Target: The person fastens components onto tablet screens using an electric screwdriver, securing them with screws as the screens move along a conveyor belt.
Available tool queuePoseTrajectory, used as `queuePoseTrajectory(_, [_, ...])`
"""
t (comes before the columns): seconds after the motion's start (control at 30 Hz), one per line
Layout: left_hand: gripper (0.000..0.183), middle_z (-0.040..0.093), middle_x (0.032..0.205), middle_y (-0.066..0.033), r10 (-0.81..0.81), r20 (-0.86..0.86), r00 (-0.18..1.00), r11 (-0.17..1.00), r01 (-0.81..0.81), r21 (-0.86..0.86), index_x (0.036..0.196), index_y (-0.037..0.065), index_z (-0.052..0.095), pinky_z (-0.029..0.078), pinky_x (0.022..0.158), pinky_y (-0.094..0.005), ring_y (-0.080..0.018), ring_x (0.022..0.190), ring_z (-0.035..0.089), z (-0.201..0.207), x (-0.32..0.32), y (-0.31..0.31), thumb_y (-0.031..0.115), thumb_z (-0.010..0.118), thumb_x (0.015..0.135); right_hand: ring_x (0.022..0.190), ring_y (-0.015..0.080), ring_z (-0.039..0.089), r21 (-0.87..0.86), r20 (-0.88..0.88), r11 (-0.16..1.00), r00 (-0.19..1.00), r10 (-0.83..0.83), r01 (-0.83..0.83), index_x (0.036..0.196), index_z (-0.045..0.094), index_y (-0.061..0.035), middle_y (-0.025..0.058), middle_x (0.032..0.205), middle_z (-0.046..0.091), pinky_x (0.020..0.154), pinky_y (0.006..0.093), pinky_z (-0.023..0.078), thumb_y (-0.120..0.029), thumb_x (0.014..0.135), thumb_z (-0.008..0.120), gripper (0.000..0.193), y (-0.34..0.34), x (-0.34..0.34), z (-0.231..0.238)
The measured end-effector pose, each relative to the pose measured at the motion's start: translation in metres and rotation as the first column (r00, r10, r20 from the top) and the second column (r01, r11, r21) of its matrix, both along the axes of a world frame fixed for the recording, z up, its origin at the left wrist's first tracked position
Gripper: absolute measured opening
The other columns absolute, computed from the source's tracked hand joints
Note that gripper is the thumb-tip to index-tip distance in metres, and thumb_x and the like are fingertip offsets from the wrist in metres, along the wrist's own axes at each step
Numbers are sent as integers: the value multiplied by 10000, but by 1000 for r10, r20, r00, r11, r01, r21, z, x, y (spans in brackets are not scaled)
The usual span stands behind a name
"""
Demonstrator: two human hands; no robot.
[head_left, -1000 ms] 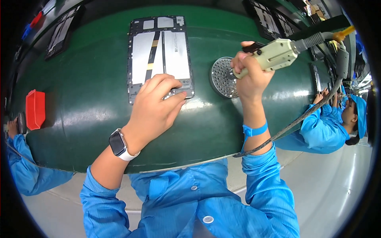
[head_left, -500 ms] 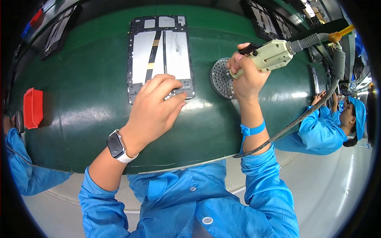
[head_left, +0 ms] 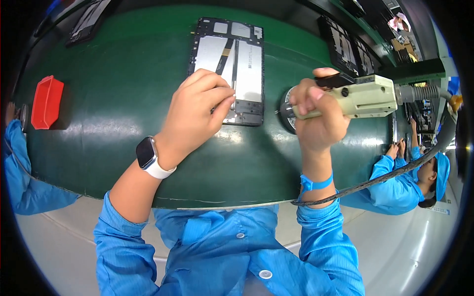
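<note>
A tablet computer (head_left: 252,69) without its back cover lies on the green bench, its pale inner plate and a dark ribbon cable in sight. Over its lower left part is my left hand (head_left: 197,106), fingers curled and the thumb and index tips close together; anything between them is too small to make out. My right hand (head_left: 321,116) grips a cream electric screwdriver (head_left: 370,96), the bit pointing left towards the tablet. Behind that hand and the tool's nose, a round perforated screw tray (head_left: 290,124) is mostly hidden.
A red bin (head_left: 48,102) stands at the left. More opened tablets (head_left: 340,47) lie at the back right, and another tablet (head_left: 89,20) at the back left. The screwdriver's hose and cable (head_left: 395,172) run down the right side. Co-workers in blue (head_left: 395,185) sit at both sides.
The screwdriver has come off the screw tray's holes and swung so that its bit points left. My left fingers have curled together. The whole view has shifted slightly.
</note>
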State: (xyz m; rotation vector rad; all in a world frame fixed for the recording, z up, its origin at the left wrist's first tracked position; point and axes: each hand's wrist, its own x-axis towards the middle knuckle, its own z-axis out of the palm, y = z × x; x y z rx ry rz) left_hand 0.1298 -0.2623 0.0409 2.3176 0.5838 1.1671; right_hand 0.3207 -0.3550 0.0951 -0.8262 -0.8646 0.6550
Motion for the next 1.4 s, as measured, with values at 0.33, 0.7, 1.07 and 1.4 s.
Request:
queuePoseTrajectory(0.33, [77,659,856,-58,14,20,1000,1000,-14,-2,834,24,723,509,785,-372,-248,901,610,-4,4,-1,56,718,765,495,144,436,-209,97,976,991,88,-66,1060,545,35,69,607,477,551,340,439,-1,783,531,279,10,-45,-9])
queuePoseTrajectory(0.7, [193,657,959,-90,-156,-123,980,987,158,4,911,13,707,531,791,-377,-279,924,631,11,-2,-1,36,754,725,732,117,592,-151,159,985,981,110,-86,993,624,-10,65,879,633,650,256,498,83,750,668,264,7,-36,-25])
queuePoseTrajectory(1.07, [320,645,1168,-122,-171,-317,933,931,258,258,1057,16,690,564,887,-402,-311,1140,613,2,-15,-12,115,778,765,577,111,535,-112,2,989,995,102,-101,1027,586,16,63,767,586,517,258,450,44,792,614,238,-7,-20,-17])
queuePoseTrajectory(1.4, [239,659,1161,-107,-134,-301,944,966,192,171,976,31,711,556,854,-387,-297,1104,642,10,-4,-20,85,778,753,583,133,567,-105,91,991,993,-76,85,1053,590,31,74,741,596,505,258,459,23,797,605,256,-4,-2,-14])
